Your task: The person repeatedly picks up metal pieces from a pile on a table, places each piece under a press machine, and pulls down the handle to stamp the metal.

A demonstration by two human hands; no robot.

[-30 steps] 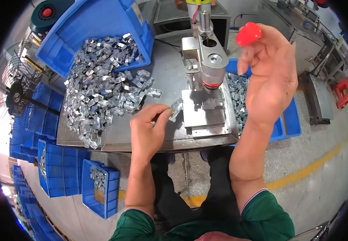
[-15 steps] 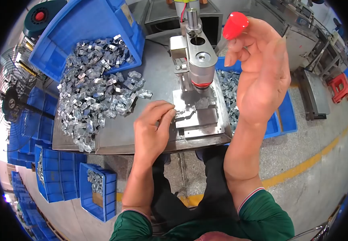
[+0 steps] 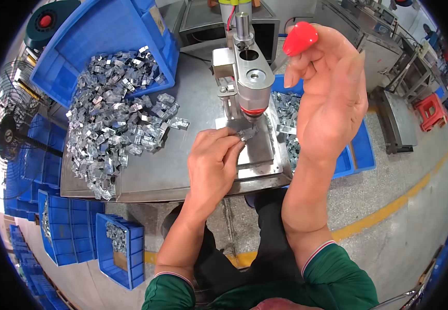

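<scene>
My left hand (image 3: 213, 160) pinches a small shiny metal part (image 3: 246, 134) at the base plate (image 3: 256, 155) of a bench press. Just above that part is the press head (image 3: 255, 90), with a red ring near its lower end. My right hand (image 3: 332, 95) is raised at the right, its fingers curled round a red knob (image 3: 301, 39). The knob's lever is hidden behind the hand. Another metal part (image 3: 286, 129) shows at the right side of the plate, over the blue bin.
A heap of metal parts (image 3: 115, 119) spills from a tipped blue crate (image 3: 100, 31) onto the metal table (image 3: 193, 98). A blue bin (image 3: 362, 147) stands right of the press. More blue crates (image 3: 74, 225) stand on the floor at left, near a fan (image 3: 8, 135).
My left hand has moved right and brought a part under the press head. The part previously there now appears farther right, by the bin. My right hand stays at the knob.
</scene>
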